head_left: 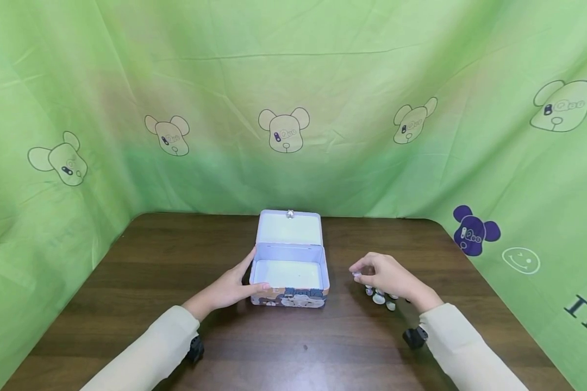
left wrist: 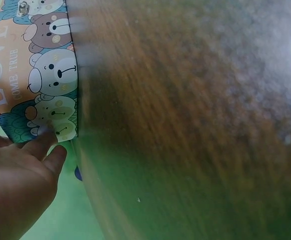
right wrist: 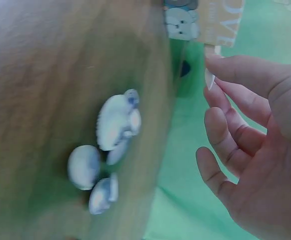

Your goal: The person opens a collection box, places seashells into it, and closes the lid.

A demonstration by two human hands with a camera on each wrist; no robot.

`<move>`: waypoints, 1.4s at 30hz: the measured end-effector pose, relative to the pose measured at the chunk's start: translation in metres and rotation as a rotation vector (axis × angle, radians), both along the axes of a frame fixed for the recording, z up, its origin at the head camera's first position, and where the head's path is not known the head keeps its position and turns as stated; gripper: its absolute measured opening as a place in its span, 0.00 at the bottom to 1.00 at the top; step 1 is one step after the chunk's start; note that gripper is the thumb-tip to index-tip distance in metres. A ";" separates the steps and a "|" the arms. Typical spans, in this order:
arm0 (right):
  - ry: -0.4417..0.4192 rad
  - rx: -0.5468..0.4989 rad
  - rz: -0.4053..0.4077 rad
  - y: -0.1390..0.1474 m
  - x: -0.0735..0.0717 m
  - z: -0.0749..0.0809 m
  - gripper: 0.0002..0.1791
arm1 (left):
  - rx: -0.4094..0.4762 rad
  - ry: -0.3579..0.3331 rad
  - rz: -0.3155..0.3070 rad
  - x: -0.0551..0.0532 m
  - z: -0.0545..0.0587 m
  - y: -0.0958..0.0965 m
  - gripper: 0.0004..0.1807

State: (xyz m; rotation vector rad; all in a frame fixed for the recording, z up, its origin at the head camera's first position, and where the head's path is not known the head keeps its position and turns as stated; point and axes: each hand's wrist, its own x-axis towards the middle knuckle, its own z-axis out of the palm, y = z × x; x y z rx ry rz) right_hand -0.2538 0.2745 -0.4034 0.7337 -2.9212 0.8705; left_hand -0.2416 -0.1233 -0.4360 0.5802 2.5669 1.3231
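Observation:
A tin lunch box (head_left: 289,296) with cartoon bears and the words "LOVE" and "COME TRUE" sits on the table, its lid (head_left: 289,228) raised and leaning back. My left hand (head_left: 230,285) holds the box at its left front corner, thumb along the front rim and fingers on the left side. To the right of the box, my right hand (head_left: 386,274) pinches a small white seashell (right wrist: 210,78) between thumb and index finger, held above the table. Below that hand lies a loose group of white seashells (right wrist: 113,122), partly hidden by the hand in the head view.
The brown wooden table (head_left: 186,239) bears the box near its middle. Behind and at both sides hangs a green curtain (head_left: 352,179) printed with bear heads. A small dark speck (head_left: 305,347) marks the table in front of the box.

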 end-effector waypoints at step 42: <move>0.101 -0.155 0.271 -0.126 -0.017 0.014 0.11 | -0.009 -0.020 0.007 -0.004 -0.004 0.001 0.56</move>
